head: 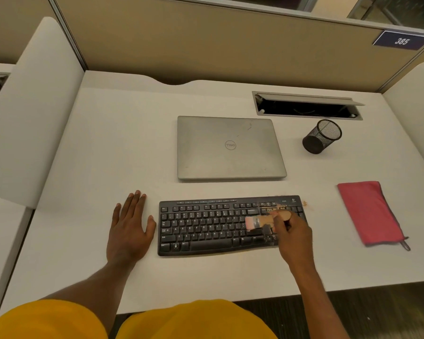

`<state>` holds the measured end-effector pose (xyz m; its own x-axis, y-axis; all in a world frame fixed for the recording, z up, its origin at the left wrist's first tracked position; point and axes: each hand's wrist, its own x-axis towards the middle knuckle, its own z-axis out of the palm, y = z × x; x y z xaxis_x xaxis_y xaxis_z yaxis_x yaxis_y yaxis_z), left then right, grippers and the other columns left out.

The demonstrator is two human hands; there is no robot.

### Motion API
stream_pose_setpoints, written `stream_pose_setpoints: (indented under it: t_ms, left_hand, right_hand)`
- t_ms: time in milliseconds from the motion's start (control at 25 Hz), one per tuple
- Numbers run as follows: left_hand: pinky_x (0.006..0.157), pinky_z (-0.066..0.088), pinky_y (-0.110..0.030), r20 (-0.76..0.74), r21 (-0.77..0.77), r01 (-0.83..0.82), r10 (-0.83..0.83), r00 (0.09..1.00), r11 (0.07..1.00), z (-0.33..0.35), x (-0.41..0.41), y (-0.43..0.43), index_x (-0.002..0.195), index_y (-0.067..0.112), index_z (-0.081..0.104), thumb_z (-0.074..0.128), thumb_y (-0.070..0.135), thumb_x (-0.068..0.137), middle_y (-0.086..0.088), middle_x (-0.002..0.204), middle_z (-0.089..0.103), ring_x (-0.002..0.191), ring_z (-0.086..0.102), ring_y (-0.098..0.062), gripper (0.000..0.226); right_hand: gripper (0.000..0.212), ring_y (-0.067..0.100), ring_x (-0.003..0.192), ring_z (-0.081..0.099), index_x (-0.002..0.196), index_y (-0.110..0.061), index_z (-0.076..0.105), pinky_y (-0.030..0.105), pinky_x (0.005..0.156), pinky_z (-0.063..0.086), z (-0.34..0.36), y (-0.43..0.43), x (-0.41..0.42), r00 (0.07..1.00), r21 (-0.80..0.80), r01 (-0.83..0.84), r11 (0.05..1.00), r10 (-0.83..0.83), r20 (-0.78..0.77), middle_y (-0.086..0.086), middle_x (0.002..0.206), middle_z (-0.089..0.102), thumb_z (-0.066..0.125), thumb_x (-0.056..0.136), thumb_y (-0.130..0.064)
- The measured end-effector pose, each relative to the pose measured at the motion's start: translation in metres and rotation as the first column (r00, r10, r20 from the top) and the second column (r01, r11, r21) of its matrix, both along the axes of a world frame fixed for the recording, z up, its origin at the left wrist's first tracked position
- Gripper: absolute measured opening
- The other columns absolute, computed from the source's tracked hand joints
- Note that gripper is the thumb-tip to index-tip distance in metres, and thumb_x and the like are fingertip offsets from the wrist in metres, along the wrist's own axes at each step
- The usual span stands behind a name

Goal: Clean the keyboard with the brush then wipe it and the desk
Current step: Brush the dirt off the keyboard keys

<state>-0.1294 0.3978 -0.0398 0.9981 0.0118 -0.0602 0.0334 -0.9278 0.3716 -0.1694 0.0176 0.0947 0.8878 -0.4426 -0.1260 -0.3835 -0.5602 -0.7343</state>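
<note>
White laminate desk. Closed silver laptop centre back. Black mesh pen cup to its right, near grey cable hatch set in the top. Black keyboard front centre, brown crumbs off far right corner. Folded red cloth at right. Left hand flat, just left of keyboard.

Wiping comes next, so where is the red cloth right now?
Head view: the cloth lies folded on the desk at the right, apart from the keyboard and the right hand holding the brush, nearer the person than the mesh cup.
</note>
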Motion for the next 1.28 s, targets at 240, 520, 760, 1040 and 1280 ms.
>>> stream_pose_setpoints:
  t_ms: [240,520,760,1040,1280]
  left_hand:
    - [0.133,0.007,-0.046,0.001,0.0,0.004,-0.004,1.0,1.0,0.0,0.0,0.0,0.169,0.023,0.016,0.022,0.058,0.102,0.002,0.176,0.011,0.163,0.003,-0.012,0.075]
    - [0.133,0.006,-0.044,0.003,-0.003,0.002,-0.002,1.0,1.0,0.002,0.0,0.0,0.169,0.021,0.017,0.024,0.055,0.102,0.003,0.176,0.011,0.163,0.001,-0.01,0.075]
    - [0.133,0.006,-0.044,0.002,-0.009,0.002,-0.002,1.0,1.0,0.001,-0.001,0.0,0.169,0.022,0.017,0.024,0.056,0.102,0.003,0.176,0.011,0.162,0.0,-0.01,0.075]
    - [0.133,0.006,-0.044,0.002,-0.013,-0.001,0.001,1.0,1.0,0.002,-0.001,-0.001,0.169,0.023,0.017,0.024,0.055,0.102,0.004,0.176,0.01,0.162,0.0,-0.009,0.075]
    - [0.133,0.007,-0.044,0.003,-0.013,-0.003,0.003,1.0,1.0,0.002,-0.001,-0.001,0.169,0.023,0.017,0.024,0.055,0.102,0.004,0.176,0.011,0.162,0.0,-0.009,0.075]
  right_hand:
    - [0.017,0.015,0.065,0.063,0.091,-0.013,0.065,0.024,0.053,0.046,0.003,-0.014,0.007,0.998,-0.114,0.036,0.993,-0.03,0.054,0.002,0.075,0.065,0.053,0.102,-0.019]
    - [0.014,0.016,0.064,0.059,0.092,-0.018,0.066,0.028,0.055,0.044,-0.001,0.003,0.023,0.997,-0.047,-0.042,0.998,0.045,0.064,0.001,0.071,0.063,0.056,0.101,-0.02]
    - [0.015,0.012,0.06,0.06,0.091,-0.017,0.063,0.03,0.052,0.05,0.007,-0.006,0.013,0.994,-0.207,-0.003,0.978,0.025,0.102,-0.002,0.069,0.062,0.053,0.102,-0.022]
    - [0.017,0.003,0.079,0.062,0.111,-0.022,0.066,0.016,0.063,0.05,-0.004,0.036,0.0,0.961,-0.131,-0.221,0.967,0.238,0.141,-0.01,0.088,0.065,0.051,0.103,-0.023]
    - [0.014,0.003,0.074,0.061,0.096,-0.023,0.062,0.012,0.055,0.045,0.005,0.03,-0.003,0.968,-0.13,-0.19,0.973,0.208,0.138,-0.009,0.077,0.061,0.05,0.103,-0.021]
